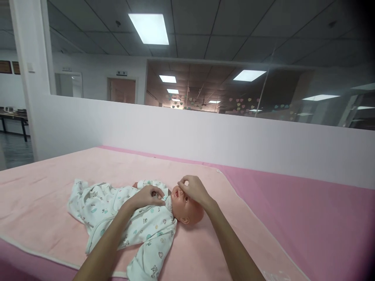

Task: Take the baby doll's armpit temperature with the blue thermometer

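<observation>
A doll [148, 224] is found lying on its back, its head [190, 213] toward the right and its face turned upward. It is dressed in a loose, printed garment [98, 205]. The near sleeve [152, 255] is spread flat toward the viewer, and no doll's hand is seen at its cuff.

The left hand [148, 196] is placed at the collar [169, 201], its grip narrow, with thumb and fingertips drawn together; whether cloth is pinched cannot be told. The right hand [193, 189] is held over the face, its grip also narrow and curled; whether anything is held cannot be told, as the fingertips are partly screened.

Should the collar be pulled while the head is unsupported from beneath, the head could be rolled or the neck twisted. The mouth and eyes could be scraped, since the right fingers are kept so close above them. Slack cloth could be snagged by the left forearm, which is laid across the garment, and the doll dragged askew.

Beneath, a pale pink blanket [58, 195] is spread over a darker pink bed [295, 207]; it could be rucked if the doll were dragged. Beyond stands a white partition [187, 132], judged too distant to interfere.
</observation>
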